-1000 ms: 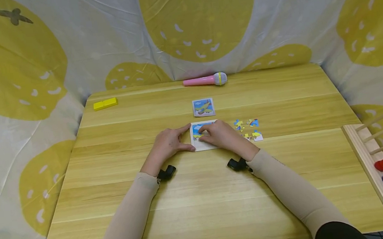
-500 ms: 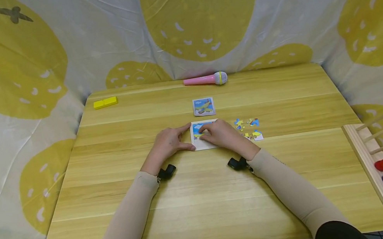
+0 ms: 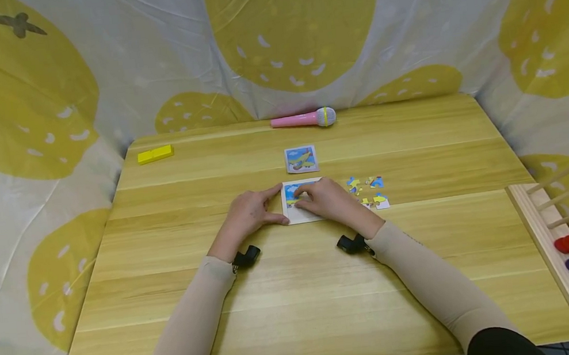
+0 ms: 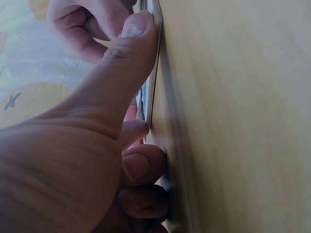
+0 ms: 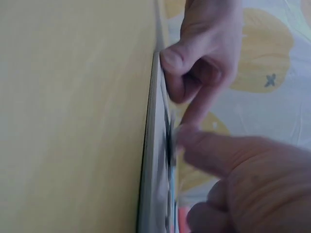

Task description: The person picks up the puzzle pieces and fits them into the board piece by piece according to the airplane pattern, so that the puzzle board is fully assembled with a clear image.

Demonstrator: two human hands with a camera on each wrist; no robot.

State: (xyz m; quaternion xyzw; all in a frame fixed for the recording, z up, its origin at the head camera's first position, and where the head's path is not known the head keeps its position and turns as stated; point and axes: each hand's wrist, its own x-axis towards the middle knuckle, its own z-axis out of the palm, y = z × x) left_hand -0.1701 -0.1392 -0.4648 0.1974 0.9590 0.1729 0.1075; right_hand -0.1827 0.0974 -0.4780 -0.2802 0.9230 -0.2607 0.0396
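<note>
The right hand (image 5: 257, 174) pinches a blurred piece (image 5: 172, 143) over the board (image 5: 151, 155) the left hand (image 5: 209, 53) touches.

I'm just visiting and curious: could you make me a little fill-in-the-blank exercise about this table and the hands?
1. The toy microphone has a ____ handle.
2. The card lying just beyond the puzzle tray shows a yellow ____.
3. In the head view, the loose puzzle pieces lie to the puzzle tray's ____.
4. The left hand holds the puzzle tray between its index finger and its ____.

Missing words: pink; airplane; right; thumb.
</note>
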